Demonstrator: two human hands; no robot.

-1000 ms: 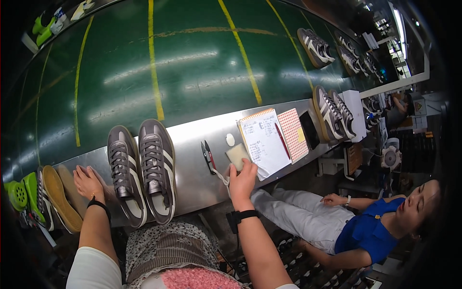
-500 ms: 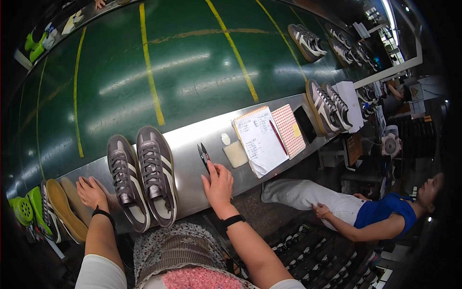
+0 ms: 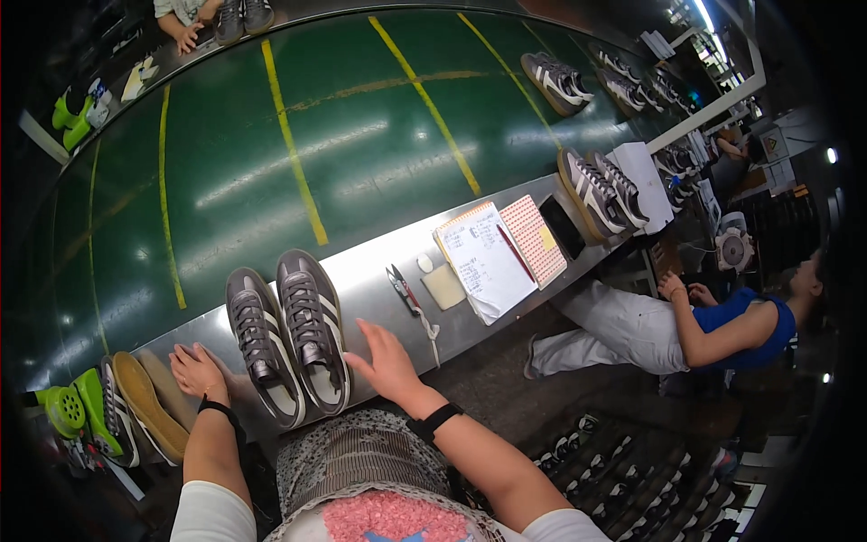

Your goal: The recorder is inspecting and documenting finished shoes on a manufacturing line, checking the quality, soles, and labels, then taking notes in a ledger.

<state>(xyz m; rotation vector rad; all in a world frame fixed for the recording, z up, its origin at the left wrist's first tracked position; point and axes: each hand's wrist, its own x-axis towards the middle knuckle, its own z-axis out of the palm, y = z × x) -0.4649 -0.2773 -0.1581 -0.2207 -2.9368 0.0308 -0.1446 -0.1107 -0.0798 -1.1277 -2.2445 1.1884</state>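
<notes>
A pair of dark grey sneakers with pale stripes stands on the metal ledge in front of me: a left shoe and a right shoe, toes pointing away. My right hand is beside the right shoe, thumb and fingers apart, holding nothing. Left of the pair, my left hand rests with its fingers stretched out on the ledge. Thread snips with a pale cord lie on the metal, right of the shoes. Beside them are a cream block and a small white oval piece.
Beyond the ledge runs a green belt with yellow lines. An open notebook, a pen and a phone lie to the right, before more sneakers. At left are an upturned sole and a green holder. A co-worker stands at right.
My right hand has left the snips and moved left to the right shoe, fingers spread. The snips now lie on the ledge. The co-worker at right has raised their hands.
</notes>
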